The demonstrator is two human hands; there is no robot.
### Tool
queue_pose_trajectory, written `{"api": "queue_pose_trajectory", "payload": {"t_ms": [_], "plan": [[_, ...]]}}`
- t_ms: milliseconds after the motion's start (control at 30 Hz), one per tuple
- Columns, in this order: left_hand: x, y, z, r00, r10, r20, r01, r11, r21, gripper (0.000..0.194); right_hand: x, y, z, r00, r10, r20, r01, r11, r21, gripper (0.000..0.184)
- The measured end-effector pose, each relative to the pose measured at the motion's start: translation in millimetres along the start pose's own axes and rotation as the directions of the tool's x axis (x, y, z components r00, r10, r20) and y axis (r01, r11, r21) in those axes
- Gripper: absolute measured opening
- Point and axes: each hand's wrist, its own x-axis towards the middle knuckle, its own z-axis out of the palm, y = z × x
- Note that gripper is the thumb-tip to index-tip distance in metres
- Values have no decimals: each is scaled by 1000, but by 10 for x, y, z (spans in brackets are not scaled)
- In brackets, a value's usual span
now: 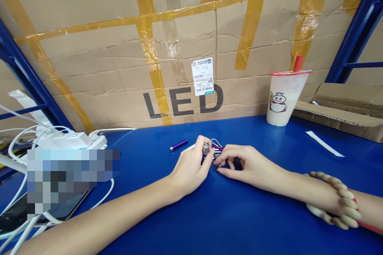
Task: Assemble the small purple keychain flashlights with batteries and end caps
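Observation:
My left hand (pixel 191 163) is closed round a slim silver metal tube (pixel 205 148), whose round end shows between thumb and forefinger. To its right, my right hand (pixel 242 161) pinches a small shiny metal piece (pixel 219 165) just above the blue table; its exact kind is too small to make out. Between and behind the fingers lie purple and silver metal parts (pixel 218 150) and a wire clip (pixel 216 142), partly hidden by the hands. A short purple metal tube (pixel 178 145) rests on the table behind my left hand.
A large taped cardboard box (pixel 113 75) stands along the back. At right are a milky drink cup (pixel 284 99) with a red straw, a paper strip (pixel 324 143) and a low carton (pixel 344 115). White power strips (pixel 72 139), cables and a phone (pixel 68 205) crowd the left.

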Motion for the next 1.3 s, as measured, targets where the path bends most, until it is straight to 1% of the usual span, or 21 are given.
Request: {"api": "queue_pose_trajectory", "payload": {"t_ms": [233, 1033, 1300], "plan": [[9, -6, 7, 1000, -11, 8, 11, 997, -73, 8, -5, 4, 4, 1000, 3, -1, -3, 1000, -20, 18], [0, 6, -4, 999, -39, 32, 42, 994, -98, 14, -13, 2, -5, 1000, -2, 3, 2, 1000, -20, 18], [10, -1, -6, 998, -37, 44, 40, 996, -78, 16, -4, -2, -2, 1000, -1, 8, 1, 1000, -29, 18]]}}
